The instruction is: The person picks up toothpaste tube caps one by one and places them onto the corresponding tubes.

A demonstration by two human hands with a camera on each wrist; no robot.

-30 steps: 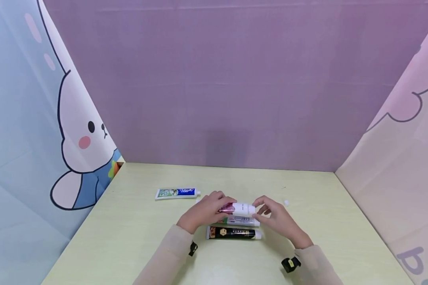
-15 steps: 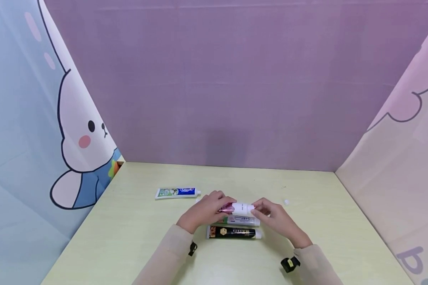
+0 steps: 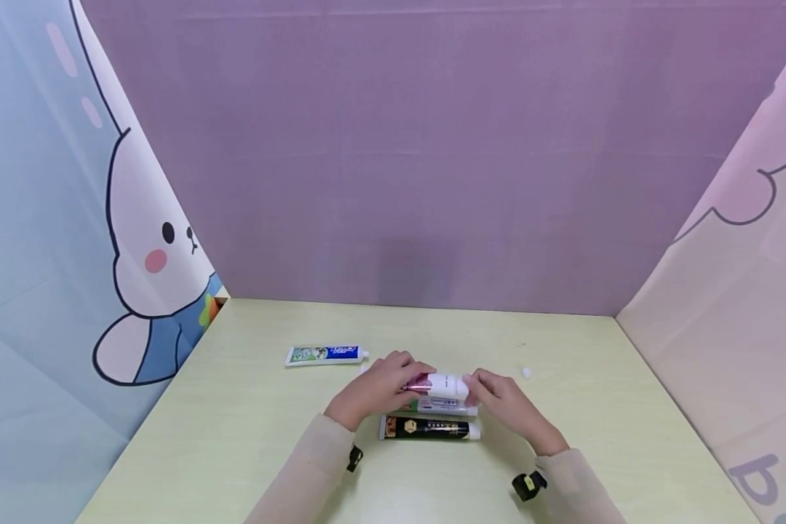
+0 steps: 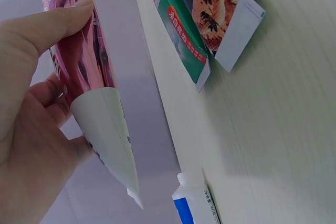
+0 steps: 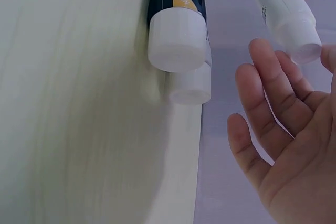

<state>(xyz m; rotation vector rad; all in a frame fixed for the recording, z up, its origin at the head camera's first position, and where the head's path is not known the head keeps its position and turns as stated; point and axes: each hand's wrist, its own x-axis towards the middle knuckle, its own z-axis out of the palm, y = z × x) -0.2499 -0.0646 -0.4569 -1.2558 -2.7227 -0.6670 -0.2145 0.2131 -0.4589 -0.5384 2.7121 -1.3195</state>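
My left hand [image 3: 378, 387] grips a pink-and-white toothpaste tube [image 3: 444, 384] round its middle, thumb on the near side. The tube is held above the table, its white cap [image 5: 302, 45] pointing right. At that end, my right hand [image 3: 509, 406] has its thumb and forefinger on the cap; the right wrist view shows the other fingers spread out below it. Under the held tube lies a green-and-white toothpaste tube [image 3: 447, 407], partly covered by the left hand. Nearer me lies a black toothpaste tube [image 3: 429, 428] with a white cap.
A blue-and-green toothpaste tube [image 3: 325, 355] lies at the back left, its threaded nozzle [image 4: 181, 179] bare in the left wrist view. A small white cap [image 3: 526, 372] lies on the table to the right of the hands. Cloth panels [image 3: 419, 160] stand behind and at both sides.
My right hand's fingers, spread apart round the cap at first, have closed in on it and turned. The left hand and the tube have stayed in place.
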